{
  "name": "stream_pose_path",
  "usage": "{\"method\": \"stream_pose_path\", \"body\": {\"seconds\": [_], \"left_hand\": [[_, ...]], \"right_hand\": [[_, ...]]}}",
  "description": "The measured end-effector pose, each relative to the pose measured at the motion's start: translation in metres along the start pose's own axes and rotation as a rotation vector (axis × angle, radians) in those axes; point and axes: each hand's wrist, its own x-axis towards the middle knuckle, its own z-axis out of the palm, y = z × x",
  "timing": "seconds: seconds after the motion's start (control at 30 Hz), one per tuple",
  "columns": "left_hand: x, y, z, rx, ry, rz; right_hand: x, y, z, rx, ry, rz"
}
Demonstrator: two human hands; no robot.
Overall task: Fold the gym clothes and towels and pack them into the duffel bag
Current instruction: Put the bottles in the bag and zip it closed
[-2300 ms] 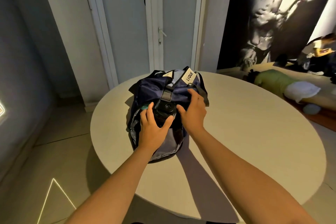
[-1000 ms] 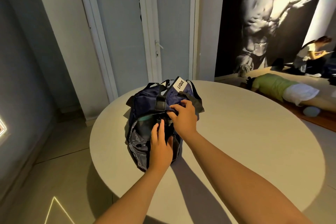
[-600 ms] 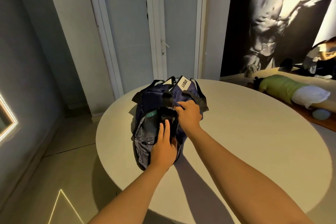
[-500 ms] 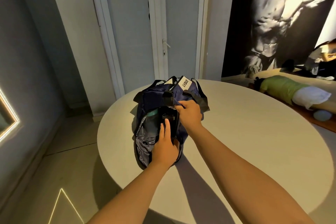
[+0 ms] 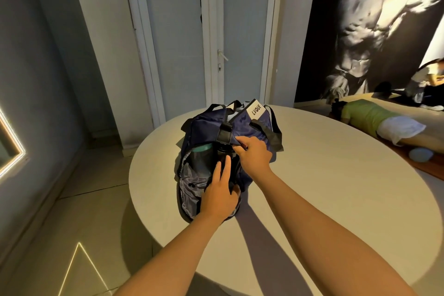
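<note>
The bag's opening seems about to be closed over the packed contents. To do that well, the near hand should press everything below the rim and hold the bag from sliding on the tabletop [image 5: 324,175], while the other hand draws the edge along in one line, keeping lining out of the way.

Nearest, the left hand [image 5: 219,197] lies on the near end of the navy duffel bag [image 5: 206,127], which sits on the left part of the tabletop. Its fingers [image 5: 222,170] are straight and close together, laid flat against a black bottle [image 5: 224,151]; they grip nothing. A teal-capped bottle [image 5: 201,158] stands just beside it in the open mouth.

Further on, the right hand [image 5: 254,157] is curled, its fingertips [image 5: 240,145] pinching the bag's upper edge near the black handle wrap, perhaps a zip pull, too small to tell. No loose clothes or towels show on the tabletop.
</note>
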Motion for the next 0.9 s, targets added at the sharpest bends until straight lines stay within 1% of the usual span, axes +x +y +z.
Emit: {"method": "stream_pose_path", "body": {"seconds": [0.13,0.23,0.37,0.43,0.5,0.6,0.73,0.83,0.9], "left_hand": [[0.005,0.004,0.001,0.07,-0.021,-0.066],[0.01,0.008,-0.001,0.05,-0.047,-0.089],[0.02,0.012,-0.008,0.035,-0.077,-0.168],[0.028,0.009,-0.011,0.034,-0.103,-0.214],[0.033,0.004,-0.014,0.012,-0.131,-0.22],[0.031,-0.001,-0.014,-0.134,-0.128,-0.149],[0.025,-0.005,-0.008,-0.314,-0.035,-0.026],[0.021,-0.004,-0.01,-0.459,0.033,-0.067],[0.02,-0.001,-0.015,-0.571,0.049,-0.108]], "right_hand": [[0.002,-0.002,0.0,0.045,0.021,0.014],[0.003,-0.003,-0.001,0.115,0.031,0.022],[0.005,-0.01,-0.002,0.227,-0.036,0.007],[0.005,-0.014,-0.004,0.234,-0.061,0.017],[0.006,-0.015,-0.007,0.207,-0.103,0.042],[0.004,-0.009,0.0,0.115,-0.135,0.08],[-0.004,0.002,0.014,0.064,-0.148,0.061],[-0.012,0.006,0.014,-0.015,-0.087,-0.022],[-0.017,0.01,0.01,-0.078,0.019,-0.05]]}}
